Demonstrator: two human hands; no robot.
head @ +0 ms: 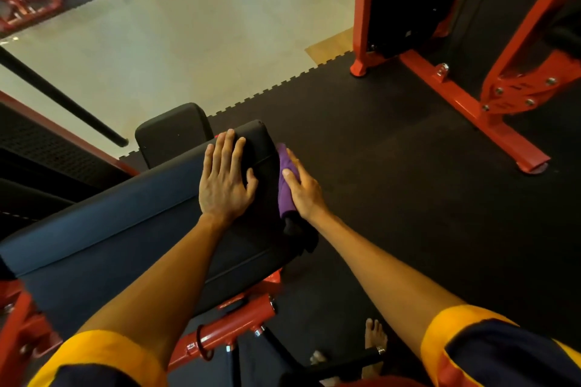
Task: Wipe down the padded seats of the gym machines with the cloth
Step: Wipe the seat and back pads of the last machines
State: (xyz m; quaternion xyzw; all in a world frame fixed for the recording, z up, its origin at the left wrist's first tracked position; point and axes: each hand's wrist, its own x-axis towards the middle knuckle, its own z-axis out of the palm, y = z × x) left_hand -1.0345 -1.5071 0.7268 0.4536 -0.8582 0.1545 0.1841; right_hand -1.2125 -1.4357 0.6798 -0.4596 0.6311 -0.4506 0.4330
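Note:
A long black padded seat (132, 229) on a red frame runs from the lower left up to the middle of the head view. My left hand (224, 181) lies flat on the pad's top near its far end, fingers straight. My right hand (301, 187) presses a purple cloth (286, 185) against the pad's right side edge, thumb over the cloth, fingers along it. A dark part of the cloth hangs below my wrist. A smaller black pad (174, 132) stands just beyond the seat.
A red machine frame (465, 104) with a black weight stack stands on the black rubber mat (393, 182) at the upper right. Pale tiled floor (188, 41) lies beyond the mat. A black bar (63, 100) slants across the left. Bare feet (374, 339) show at the bottom.

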